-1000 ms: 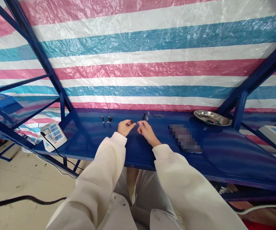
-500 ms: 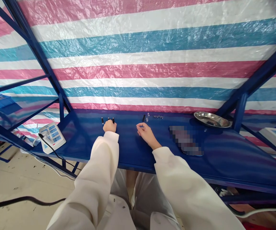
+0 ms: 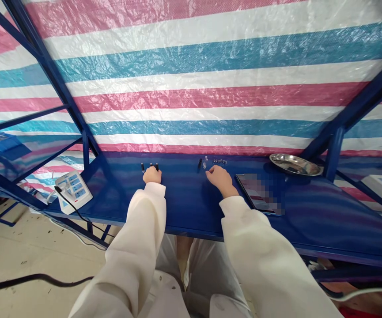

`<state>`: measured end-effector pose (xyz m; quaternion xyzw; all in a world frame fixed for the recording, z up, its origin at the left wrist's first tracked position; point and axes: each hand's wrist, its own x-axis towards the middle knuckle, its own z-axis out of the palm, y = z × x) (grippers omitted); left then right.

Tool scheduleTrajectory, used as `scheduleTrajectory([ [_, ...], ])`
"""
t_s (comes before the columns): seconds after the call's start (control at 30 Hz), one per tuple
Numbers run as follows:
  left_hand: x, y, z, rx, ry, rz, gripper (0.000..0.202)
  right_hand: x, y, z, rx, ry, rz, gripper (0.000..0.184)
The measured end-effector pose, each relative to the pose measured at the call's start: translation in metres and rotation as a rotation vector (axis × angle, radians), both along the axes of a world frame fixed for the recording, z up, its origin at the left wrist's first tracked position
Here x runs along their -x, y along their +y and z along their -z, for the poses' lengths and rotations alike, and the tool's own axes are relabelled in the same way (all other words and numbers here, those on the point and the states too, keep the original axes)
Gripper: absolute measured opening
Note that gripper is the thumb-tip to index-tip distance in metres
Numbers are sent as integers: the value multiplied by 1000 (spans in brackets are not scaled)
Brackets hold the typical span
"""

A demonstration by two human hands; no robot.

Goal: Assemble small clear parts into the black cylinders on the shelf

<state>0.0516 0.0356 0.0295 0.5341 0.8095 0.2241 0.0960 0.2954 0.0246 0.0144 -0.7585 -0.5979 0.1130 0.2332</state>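
Note:
My left hand [image 3: 152, 175] rests low over the table, its fingers curled in. Small black cylinders stand around it: one [image 3: 142, 167] just left of the hand, another [image 3: 156, 167] against its right side, and the top of a third shows behind the knuckles. Whether the fingers grip one is hidden. My right hand [image 3: 220, 177] is closed, thumb and fingertips together; anything in them is too small to make out. Just beyond its fingertips lie several small clear pieces [image 3: 205, 162] and a dark cluster of cylinders [image 3: 200, 163]. Behind it sits a row of small shiny metal parts [image 3: 220, 161].
A phone-like tablet [image 3: 259, 194], partly blurred, lies right of my right hand. An oval metal tray [image 3: 295, 165] stands at the back right. On the left is a white power strip [image 3: 73, 191] with a black cable. Blue frame posts rise at both ends of the blue table [image 3: 184, 207].
My right hand has moved right, from near the dark cylinders to below the shiny metal parts, and its fingers have drawn together. The left hand stays by the black cylinders.

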Motion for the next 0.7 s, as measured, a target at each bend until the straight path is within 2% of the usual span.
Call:
scheduleTrajectory([
  [0.1, 1, 0, 0, 9, -4, -6, 17, -6, 11, 1, 85, -58, 20, 21],
  [0.2, 1, -5, -3, 33, 39, 5, 19, -4, 18, 6, 66, -61, 20, 25],
  [0.27, -3, -11, -7, 41, 95, 59, 20, -1, 21, 10, 47, -54, 18, 25],
  [0.37, -20, -21, -13, -12, 135, 270, 22, 4, 25, 17, 1, -58, 36, 27],
  [0.47, -49, -26, -14, -184, 76, 574, 21, 7, 30, 23, -44, -67, 50, 28],
  [0.53, -70, -23, -11, -306, 65, 775, 38, 7, 33, 26, -47, -70, 54, 29],
  [0.6, -87, -18, -7, -243, 176, 865, 54, 7, 35, 28, -44, -77, 56, 29],
  [0.7, -104, -5, 0, -132, 357, 870, 63, 6, 38, 30, -41, -81, 55, 29],
])
